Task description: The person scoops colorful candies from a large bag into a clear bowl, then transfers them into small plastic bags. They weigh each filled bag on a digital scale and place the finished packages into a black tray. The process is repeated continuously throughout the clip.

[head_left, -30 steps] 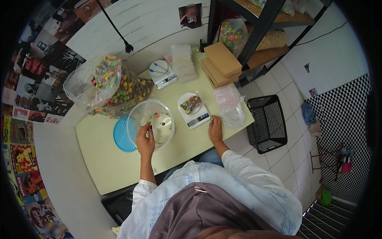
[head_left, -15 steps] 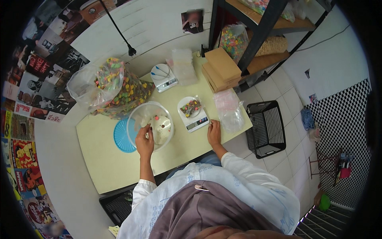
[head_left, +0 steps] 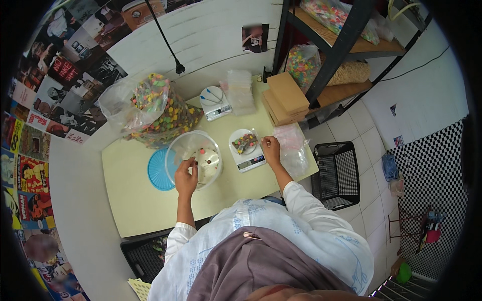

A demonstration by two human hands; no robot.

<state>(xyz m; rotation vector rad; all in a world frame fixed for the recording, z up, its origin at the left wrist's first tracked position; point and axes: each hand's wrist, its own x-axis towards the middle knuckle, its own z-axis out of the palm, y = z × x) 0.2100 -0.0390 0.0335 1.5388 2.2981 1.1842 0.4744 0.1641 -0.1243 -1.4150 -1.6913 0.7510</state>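
Observation:
My left hand (head_left: 186,175) reaches over the near-left rim of a round clear tub (head_left: 220,168). Its fingers are pinched together inside, and whatever they hold is too unclear to name. A few colourful candies (head_left: 203,151) lie on the tub's bottom. Just right of a white kitchen scale (head_left: 251,165), my right hand (head_left: 271,149) has its fingers drawn together close to a small clear bag of candies (head_left: 245,144). That bag lies on the scale's plate; I cannot make out what is between the right fingertips.
A blue lid (head_left: 159,175) lies left of the tub, before a big bag of candies (head_left: 163,118). Behind are a second scale (head_left: 215,104) and clear bags (head_left: 238,93). Cardboard boxes (head_left: 287,95) and more bags (head_left: 293,153) sit right. A black crate (head_left: 336,175) stands beyond the table (head_left: 135,205).
My right hand has moved up from the table's front edge to beside the bag on the scale. My left hand stays at the tub. The whole view has shifted slightly.

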